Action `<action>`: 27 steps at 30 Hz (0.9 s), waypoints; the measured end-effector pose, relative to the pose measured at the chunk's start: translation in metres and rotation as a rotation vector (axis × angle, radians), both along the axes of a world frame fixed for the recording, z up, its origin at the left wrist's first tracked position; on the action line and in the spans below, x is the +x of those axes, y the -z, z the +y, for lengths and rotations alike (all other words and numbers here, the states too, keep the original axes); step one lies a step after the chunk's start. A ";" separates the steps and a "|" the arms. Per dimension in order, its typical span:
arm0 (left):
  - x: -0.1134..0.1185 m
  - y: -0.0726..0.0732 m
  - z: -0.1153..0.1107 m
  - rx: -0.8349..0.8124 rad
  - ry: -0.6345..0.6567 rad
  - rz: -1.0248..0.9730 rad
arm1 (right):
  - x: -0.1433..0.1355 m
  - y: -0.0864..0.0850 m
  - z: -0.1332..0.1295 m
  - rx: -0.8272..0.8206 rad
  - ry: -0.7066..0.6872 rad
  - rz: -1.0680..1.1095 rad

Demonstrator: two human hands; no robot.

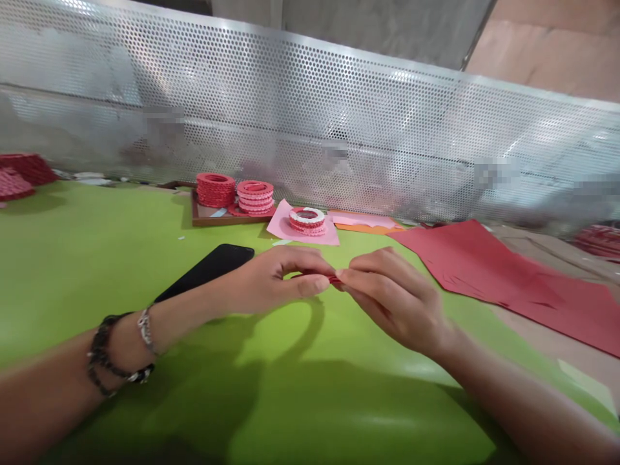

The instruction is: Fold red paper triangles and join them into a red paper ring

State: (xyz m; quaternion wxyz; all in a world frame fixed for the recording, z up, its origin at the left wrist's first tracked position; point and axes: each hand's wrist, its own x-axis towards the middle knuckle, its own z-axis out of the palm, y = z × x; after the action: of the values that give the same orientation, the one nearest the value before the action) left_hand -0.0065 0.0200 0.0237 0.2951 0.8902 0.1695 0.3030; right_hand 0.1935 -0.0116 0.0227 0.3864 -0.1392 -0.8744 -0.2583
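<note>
Above the green tabletop (290,400), my left hand (276,278) and my right hand (397,294) meet fingertip to fingertip. Both are closed in a pinch on a small, thin red paper piece (334,279), mostly hidden by the fingers. A curved shadow falls on the table beneath them. Just beyond my hands, a stack of scalloped paper rings (307,223), white on top and red and pink below, rests on a pink paper sheet (330,236). Beside my left forearm lies a black phone-like slab (206,270).
A brown tray (232,221) at the back carries red rings (216,190) and pink-and-red rings (255,197). Large red sheets (504,271) lie at right. More rings (29,169) stand far left. A perforated metal panel (310,116) borders the table's back edge.
</note>
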 end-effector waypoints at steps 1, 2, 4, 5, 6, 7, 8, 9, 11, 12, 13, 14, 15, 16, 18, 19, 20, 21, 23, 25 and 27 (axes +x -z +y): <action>0.000 0.000 0.000 -0.010 0.010 0.006 | -0.001 0.000 0.000 0.003 0.006 -0.003; 0.000 0.000 0.000 -0.022 0.022 0.007 | -0.001 0.000 0.000 0.004 0.013 -0.006; 0.001 0.000 -0.001 -0.052 0.040 0.008 | -0.003 0.001 0.000 -0.002 0.022 -0.012; 0.002 0.000 -0.001 -0.070 0.039 0.010 | -0.004 0.002 0.000 -0.007 0.023 -0.012; 0.002 0.000 -0.002 -0.088 0.034 0.013 | -0.004 0.002 0.000 -0.014 0.027 -0.013; 0.003 0.000 -0.002 -0.105 0.023 0.019 | -0.005 0.003 0.000 -0.022 0.028 -0.011; 0.004 0.000 -0.003 -0.119 0.009 0.026 | -0.006 0.003 0.000 -0.040 0.025 -0.007; 0.004 0.000 -0.003 -0.130 -0.006 0.027 | -0.006 0.004 0.001 -0.073 0.025 0.004; 0.004 0.000 -0.004 -0.161 -0.038 0.006 | -0.006 0.003 0.001 -0.163 0.050 0.059; 0.004 0.000 -0.003 -0.186 -0.058 -0.015 | -0.006 0.003 0.001 -0.199 0.069 0.100; 0.004 -0.001 -0.003 -0.216 -0.079 -0.042 | -0.005 0.002 0.002 -0.223 0.094 0.140; 0.004 -0.001 -0.003 -0.247 -0.099 -0.071 | -0.004 0.001 0.002 -0.233 0.121 0.167; 0.004 -0.001 -0.003 -0.274 -0.118 -0.096 | -0.003 0.001 0.003 -0.227 0.140 0.179; 0.004 -0.001 -0.003 -0.294 -0.133 -0.113 | -0.003 0.000 0.004 -0.217 0.152 0.180; 0.004 0.000 -0.002 -0.300 -0.152 -0.143 | -0.002 0.001 0.007 -0.202 0.173 0.173; 0.004 0.001 -0.002 -0.282 -0.169 -0.157 | -0.002 0.001 0.008 -0.190 0.185 0.176; 0.005 0.003 -0.001 -0.241 -0.201 -0.176 | -0.002 0.002 0.009 -0.175 0.200 0.184; 0.005 0.005 -0.001 -0.169 -0.251 -0.196 | -0.002 0.003 0.010 -0.157 0.220 0.194; 0.004 0.009 0.001 0.060 -0.394 -0.195 | -0.003 0.005 0.012 -0.121 0.265 0.199; 0.003 0.013 0.003 0.351 -0.520 -0.108 | -0.003 0.007 0.013 -0.085 0.299 0.186; 0.002 0.016 0.005 0.610 -0.589 0.018 | -0.002 0.008 0.013 -0.052 0.318 0.162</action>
State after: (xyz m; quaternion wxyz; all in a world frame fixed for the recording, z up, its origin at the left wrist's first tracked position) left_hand -0.0048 0.0250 0.0073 -0.0827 0.8527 0.3219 0.4030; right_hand 0.1913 0.0019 0.0145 0.4059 -0.3061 -0.8138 -0.2815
